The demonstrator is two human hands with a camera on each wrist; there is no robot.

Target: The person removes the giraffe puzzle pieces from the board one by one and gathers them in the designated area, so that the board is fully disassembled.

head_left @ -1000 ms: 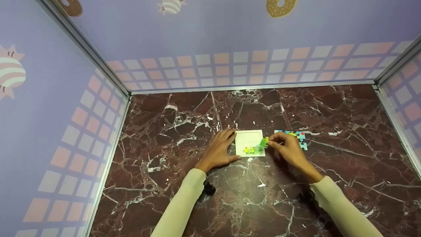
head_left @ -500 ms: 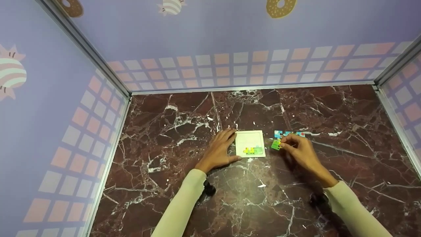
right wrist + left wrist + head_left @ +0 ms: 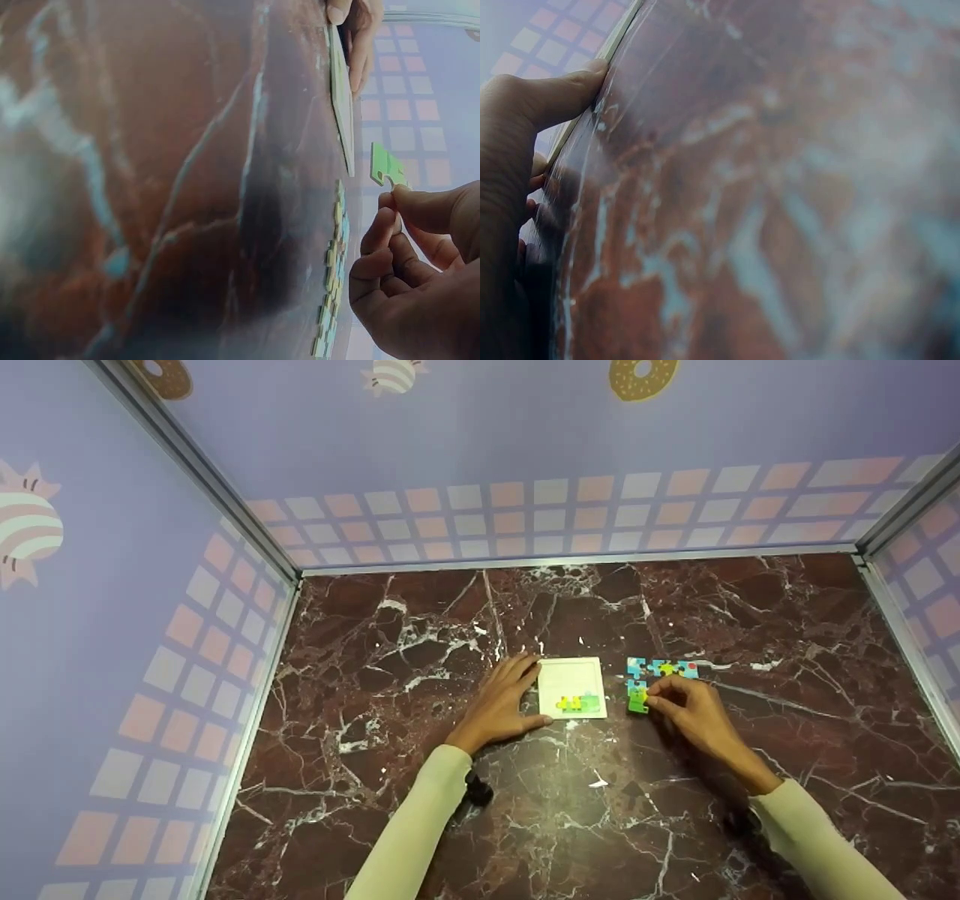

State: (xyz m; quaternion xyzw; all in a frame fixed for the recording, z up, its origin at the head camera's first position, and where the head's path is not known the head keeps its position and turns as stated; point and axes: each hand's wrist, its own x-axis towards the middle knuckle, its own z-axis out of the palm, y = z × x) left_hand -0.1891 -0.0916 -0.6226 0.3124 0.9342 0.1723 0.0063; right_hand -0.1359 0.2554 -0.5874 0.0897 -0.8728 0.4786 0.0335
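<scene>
A square, pale puzzle tray (image 3: 564, 679) lies on the table, with a short row of yellow and green on its near side. My left hand (image 3: 495, 705) steadies its left edge, fingers extended toward the far corner and thumb at the near one; in the left wrist view the thumb (image 3: 562, 94) touches the rim. My right hand (image 3: 697, 716) pinches a green and yellow jigsaw piece (image 3: 386, 165) between thumb and forefinger, raised off the table. From the head view this piece overlaps the loose blue jigsaw pieces (image 3: 664, 668) right of the tray.
Dark red marble with white veins covers the table (image 3: 390, 825). Lilac panels (image 3: 465, 442) with pink and white squares stand at the back and sides. Both forearms are in pale sleeves (image 3: 420, 810).
My right hand has moved right, away from the tray, carrying the green piece to the loose pieces. More blue pieces show now. My left hand and the tray have stayed put.
</scene>
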